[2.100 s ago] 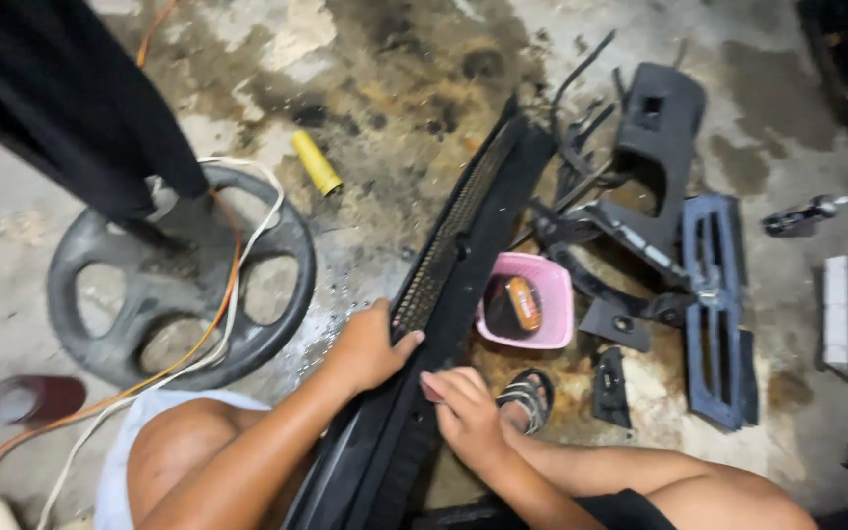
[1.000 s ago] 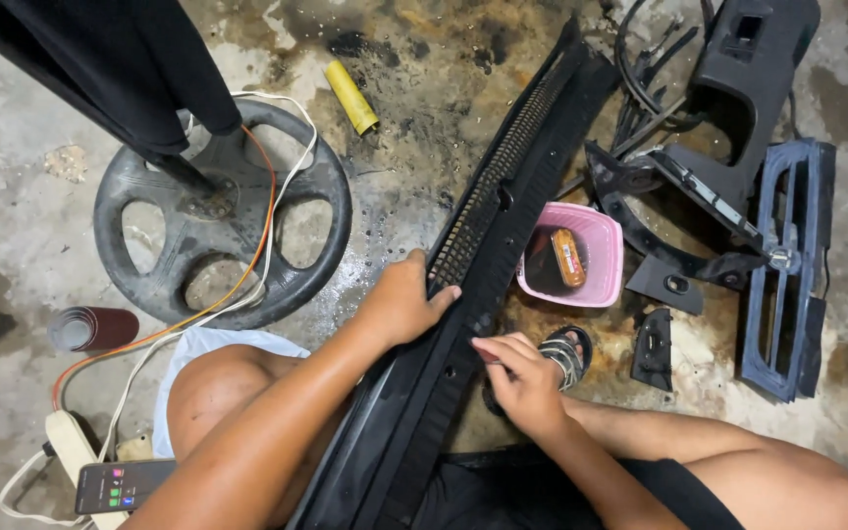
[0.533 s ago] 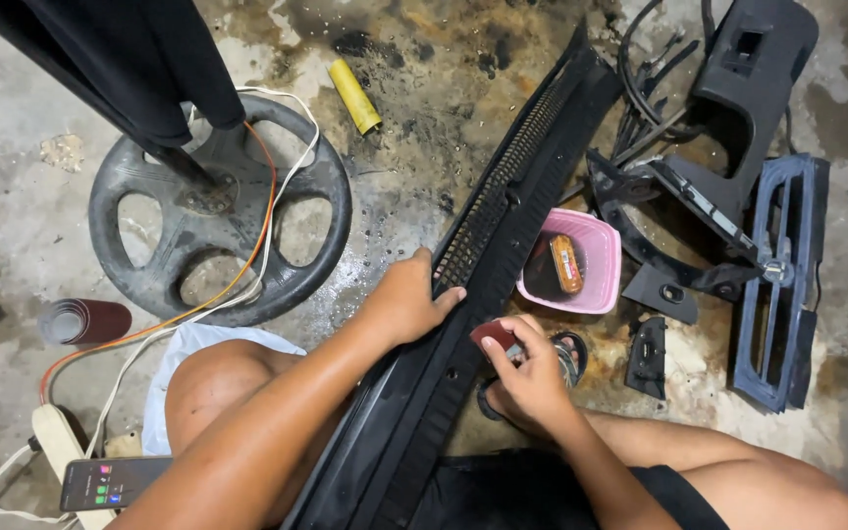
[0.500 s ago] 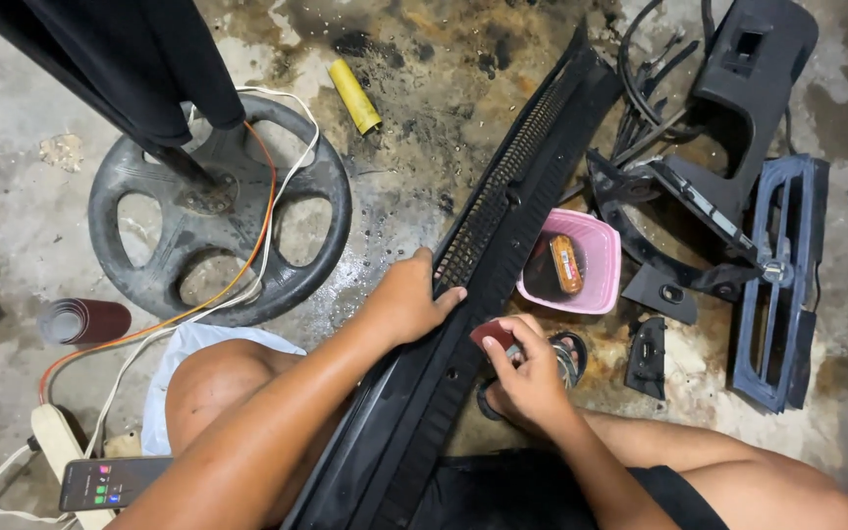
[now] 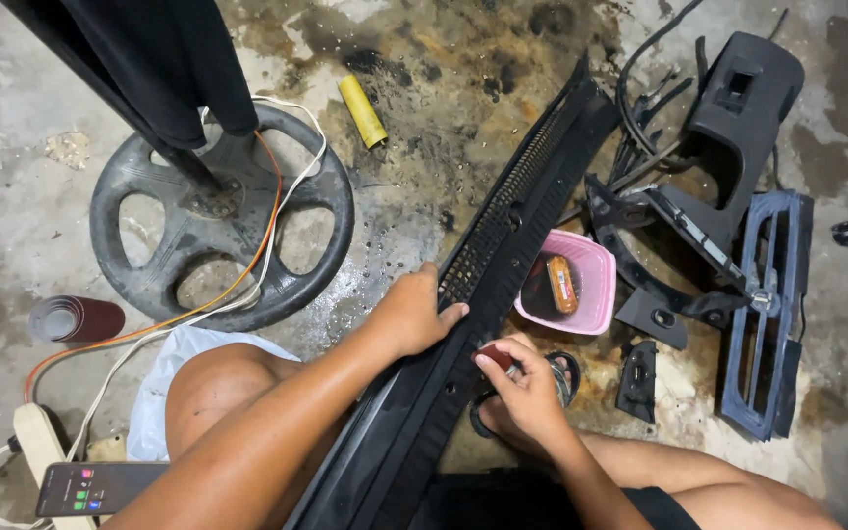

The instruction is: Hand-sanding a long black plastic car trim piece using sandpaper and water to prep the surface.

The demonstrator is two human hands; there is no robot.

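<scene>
The long black grille panel (image 5: 503,285) runs diagonally from 7 to 1 o'clock across the stained floor (image 5: 12,196), its lower end over the person's lap. The left hand (image 5: 409,314) presses flat on its left edge, steadying it. The right hand (image 5: 527,388) pinches a small dark-red piece (image 5: 496,357) against the panel's right edge. This looks like rubbing down the trim; continuing would call for firm bracing. A pink basket (image 5: 591,294) sits at 3 o'clock.

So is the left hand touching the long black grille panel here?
Touching. The head view shows the left hand resting palm-down on the long black grille panel, fingers curled over its edge, with no gap visible.
</scene>
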